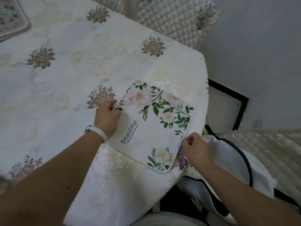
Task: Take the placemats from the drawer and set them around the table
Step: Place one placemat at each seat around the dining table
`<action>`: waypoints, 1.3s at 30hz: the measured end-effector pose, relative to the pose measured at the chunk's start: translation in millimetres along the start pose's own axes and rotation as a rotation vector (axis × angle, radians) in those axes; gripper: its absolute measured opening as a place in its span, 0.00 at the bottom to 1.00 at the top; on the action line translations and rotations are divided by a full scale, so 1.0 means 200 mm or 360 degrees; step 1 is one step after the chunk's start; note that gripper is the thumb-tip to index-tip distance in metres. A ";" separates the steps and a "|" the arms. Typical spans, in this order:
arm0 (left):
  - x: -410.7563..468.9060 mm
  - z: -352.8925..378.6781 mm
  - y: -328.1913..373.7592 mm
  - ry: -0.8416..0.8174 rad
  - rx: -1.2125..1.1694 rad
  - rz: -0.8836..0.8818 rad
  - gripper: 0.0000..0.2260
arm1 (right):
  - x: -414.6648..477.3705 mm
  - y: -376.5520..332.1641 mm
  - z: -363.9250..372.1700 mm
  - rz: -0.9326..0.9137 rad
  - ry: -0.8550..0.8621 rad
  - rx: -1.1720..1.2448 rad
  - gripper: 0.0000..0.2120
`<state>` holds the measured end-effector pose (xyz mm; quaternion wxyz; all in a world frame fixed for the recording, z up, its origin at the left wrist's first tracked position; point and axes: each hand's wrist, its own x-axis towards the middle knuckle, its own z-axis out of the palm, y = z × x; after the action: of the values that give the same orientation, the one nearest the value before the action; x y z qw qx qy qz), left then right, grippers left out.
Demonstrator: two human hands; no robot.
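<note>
A white rectangular fabric placemat printed with pink and white flowers, green leaves and the word "Beautiful" [151, 128] is laid flat on the desk covered with a cream embroidered tablecloth [65, 75], close to the desk's near right edge. Its left edge is pinched by the curled fingers [114, 103] of the left hand [106, 115], on whose wrist a white band [101, 133] is worn. Its right edge, near the lower corner, is pinched between thumb and forefinger of the right hand [196, 148]; the other fingers are curled in. A second floral placemat with a grey border [11, 20] is seen at the far left of the desk, well apart.

The step in hand is judged to be the straightening of this mat. To do it well, the mat should be pulled gently from both sides, so that no wrinkle is left, and turned until its edge follows the desk's rim. Because the lower corner lies near the rim, the mat is better shifted a little inward before it is released; otherwise it may hang over and slip.
</note>
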<state>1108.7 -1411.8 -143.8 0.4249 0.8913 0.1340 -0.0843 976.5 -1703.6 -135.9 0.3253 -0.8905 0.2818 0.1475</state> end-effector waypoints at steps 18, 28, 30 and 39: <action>0.08 0.47 0.10 -0.0522 0.1265 0.1196 0.27 | 0.42 -0.27 0.26 -0.1216 -0.0078 -0.0935 0.30; 0.43 0.47 0.23 -0.0422 0.1402 0.0969 0.31 | 0.65 -0.36 0.21 -0.1107 0.0037 -0.0886 0.32; 0.46 0.47 0.24 -0.0413 0.1398 0.0958 0.32 | 0.65 -0.36 0.22 -0.1113 0.0044 -0.0882 0.32; 0.38 0.42 0.17 -0.0278 0.1234 0.0691 0.32 | 0.65 -0.18 0.10 -0.0735 0.0159 -0.0781 0.33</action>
<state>1189.2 -1484.3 -191.1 0.0772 0.9816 -0.1338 -0.1119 1099.9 -1719.5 -191.1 0.1120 -0.9887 0.0443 0.0894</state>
